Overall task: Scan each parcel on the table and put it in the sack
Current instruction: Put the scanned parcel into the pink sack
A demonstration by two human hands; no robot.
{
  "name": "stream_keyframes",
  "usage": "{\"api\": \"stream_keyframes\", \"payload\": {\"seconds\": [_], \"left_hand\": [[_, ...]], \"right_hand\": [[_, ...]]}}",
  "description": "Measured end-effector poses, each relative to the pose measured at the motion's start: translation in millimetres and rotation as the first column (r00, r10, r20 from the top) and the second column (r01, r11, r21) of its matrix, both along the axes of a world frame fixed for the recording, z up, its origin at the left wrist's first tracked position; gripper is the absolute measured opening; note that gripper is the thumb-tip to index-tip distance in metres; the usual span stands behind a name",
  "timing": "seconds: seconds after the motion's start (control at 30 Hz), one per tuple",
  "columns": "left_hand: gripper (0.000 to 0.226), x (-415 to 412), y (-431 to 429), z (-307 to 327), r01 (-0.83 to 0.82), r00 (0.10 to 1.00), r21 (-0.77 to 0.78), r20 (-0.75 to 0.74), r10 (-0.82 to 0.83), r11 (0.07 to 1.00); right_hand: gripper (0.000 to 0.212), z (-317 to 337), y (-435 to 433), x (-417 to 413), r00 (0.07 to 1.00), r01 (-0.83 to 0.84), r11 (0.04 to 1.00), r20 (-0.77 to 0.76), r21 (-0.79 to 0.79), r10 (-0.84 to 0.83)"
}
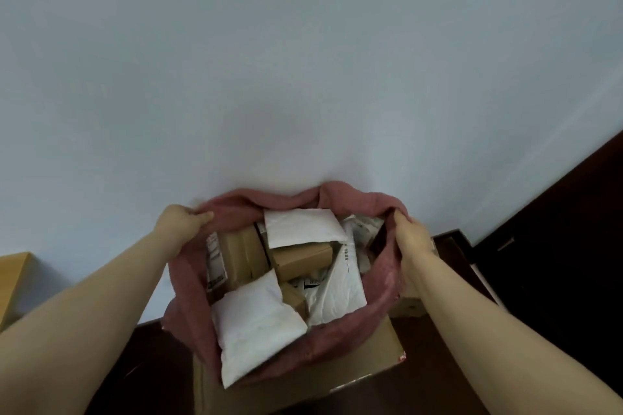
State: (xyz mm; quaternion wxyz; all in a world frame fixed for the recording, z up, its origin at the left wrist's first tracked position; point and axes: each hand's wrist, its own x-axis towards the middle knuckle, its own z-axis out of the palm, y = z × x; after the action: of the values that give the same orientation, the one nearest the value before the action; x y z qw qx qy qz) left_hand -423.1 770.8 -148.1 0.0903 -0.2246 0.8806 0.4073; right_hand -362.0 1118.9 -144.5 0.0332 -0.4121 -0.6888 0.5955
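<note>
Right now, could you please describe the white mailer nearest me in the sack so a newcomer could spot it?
Find the pink sack held open by the left hand and right hand. At its near left edge lies a plump white mailer. Unlike the other white mailers, its corner sticks out over the sack's rim.

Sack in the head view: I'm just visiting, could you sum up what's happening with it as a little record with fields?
sack: pink fabric, mouth held wide open
left hand: grips the rim on its side
right hand: grips the opposite rim
contents: white padded mailers and brown cardboard boxes, piled loosely
fill: parcels reach near the rim
below the sack: large cardboard box, partly hidden
</note>
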Motion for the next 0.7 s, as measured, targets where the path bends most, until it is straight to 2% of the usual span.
{"api": "stream_keyframes", "payload": {"seconds": [0.07, 0.17, 0.23, 0.3, 0.4, 0.53, 0.63, 0.7], "left_hand": [[0.034, -13, 10, 13, -0.113, 0.976, 0.147, -0.170, 0.138, 0.983], [0.030, -37, 11, 53, -0.225, 0.846, 0.412, -0.368, 0.387, 0.883], [0.021, -47, 0, 73, -0.281, 0.757, 0.548, -0.378, 0.533, 0.788], [0.036, -50, -13, 74, -0.358, 0.704, 0.569, -0.357, 0.614, 0.740], [0.042, -43, -22, 49, -0.443, 0.742, 0.502, -0.260, 0.618, 0.743], [0.039, -30, -13, 20, -0.425, 0.846, 0.487, -0.086, 0.527, 0.763], [0.039, -41, -6, 40, -0.358, 0.835, 0.545, -0.177, 0.521, 0.758], [0.041, -54, -8, 65, -0.338, 0.776, 0.577, -0.276, 0.568, 0.743]], "right_hand": [[0.037, 18, -3, -14, 0.997, 0.064, 0.998, -0.053, 0.013, -0.063], [0.038, 54, 1, -28, 0.922, 0.310, 0.948, -0.265, 0.068, -0.282], [0.042, 68, 14, -30, 0.828, 0.467, 0.884, -0.364, 0.025, -0.427], [0.046, 68, 30, -28, 0.774, 0.546, 0.838, -0.381, -0.001, -0.505], [0.043, 52, 34, -15, 0.831, 0.475, 0.879, -0.306, -0.043, -0.464], [0.040, 33, 20, -1, 0.931, 0.301, 0.953, -0.206, -0.028, -0.301], [0.037, 51, 16, -15, 0.915, 0.294, 0.956, -0.286, -0.007, -0.284], [0.032, 71, 20, -25, 0.837, 0.376, 0.925, -0.405, -0.063, -0.368]]}}
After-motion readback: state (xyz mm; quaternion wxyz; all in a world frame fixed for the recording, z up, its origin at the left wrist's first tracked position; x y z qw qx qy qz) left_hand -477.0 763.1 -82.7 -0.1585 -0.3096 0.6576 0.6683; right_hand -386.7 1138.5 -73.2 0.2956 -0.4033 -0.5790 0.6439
